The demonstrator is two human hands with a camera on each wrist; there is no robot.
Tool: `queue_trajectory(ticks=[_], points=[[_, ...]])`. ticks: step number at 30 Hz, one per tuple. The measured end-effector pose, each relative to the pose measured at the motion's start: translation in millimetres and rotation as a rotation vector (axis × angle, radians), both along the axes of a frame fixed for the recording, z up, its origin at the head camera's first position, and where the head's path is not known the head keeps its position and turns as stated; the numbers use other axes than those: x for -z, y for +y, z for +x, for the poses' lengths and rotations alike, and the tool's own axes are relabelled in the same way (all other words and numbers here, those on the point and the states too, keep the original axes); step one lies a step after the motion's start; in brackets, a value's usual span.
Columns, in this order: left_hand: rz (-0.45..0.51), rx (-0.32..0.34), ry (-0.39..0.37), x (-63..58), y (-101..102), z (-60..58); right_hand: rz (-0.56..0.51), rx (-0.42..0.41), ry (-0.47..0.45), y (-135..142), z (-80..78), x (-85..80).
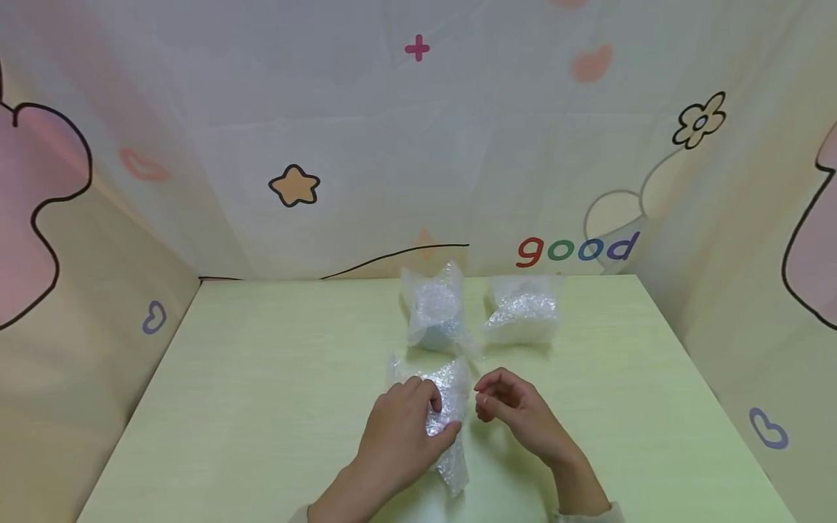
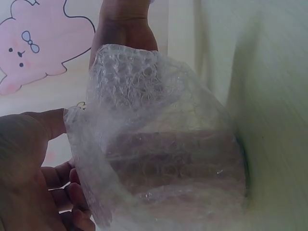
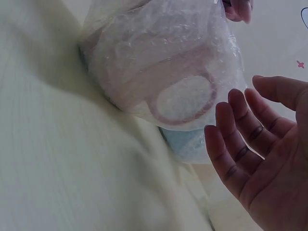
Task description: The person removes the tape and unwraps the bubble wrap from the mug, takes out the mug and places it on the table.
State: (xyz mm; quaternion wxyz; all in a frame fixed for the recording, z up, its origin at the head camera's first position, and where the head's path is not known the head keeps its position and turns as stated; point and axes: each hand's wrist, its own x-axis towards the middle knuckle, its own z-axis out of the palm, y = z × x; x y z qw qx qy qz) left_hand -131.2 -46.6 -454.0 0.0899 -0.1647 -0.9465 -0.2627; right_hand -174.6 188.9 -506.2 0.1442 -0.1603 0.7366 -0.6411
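A bubble-wrapped pink mug point(image 1: 451, 392) stands near the front of the table. Its handle point(image 3: 211, 91) shows through the wrap in the right wrist view. Over its top lies my left hand point(image 1: 399, 428), thumb and loosely bent fingers spread apart. The left wrist view has those fingertips right at the upper edge of the bubble wrap point(image 2: 125, 77). My right hand point(image 1: 519, 414) hovers just right of the mug with its fingers relaxed and nothing in them. Part of the mug is hidden by the left hand in the head view.
Behind the mug stands another bubble-wrapped item point(image 1: 437, 305) with a light blue lower part. To its right is a whitish wrapped bundle point(image 1: 523, 309). The pale green table point(image 1: 261, 392) has printed curtains point(image 1: 366, 145) along its back and sides.
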Motion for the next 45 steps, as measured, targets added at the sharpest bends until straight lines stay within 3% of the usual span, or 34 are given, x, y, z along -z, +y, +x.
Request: queue_trajectory(ticks=[10, 22, 30, 45], points=[[-0.114, 0.011, 0.052, 5.2, 9.4, -6.7, 0.011, -0.137, 0.021, -6.6, 2.7, 5.6], [-0.175, 0.004, 0.013, 3.7, 12.2, -11.9, 0.007, -0.199, 0.02, -12.5, 3.8, 5.4], [-0.262, -0.003, -0.032, 4.7, 17.4, -14.3, 0.0, -0.191, 0.035, -16.4, 3.8, 4.6], [-0.305, -0.07, -0.068, 4.5, 27.2, -19.2, 0.043, -0.133, 0.064, -20.6, 3.6, 1.7]])
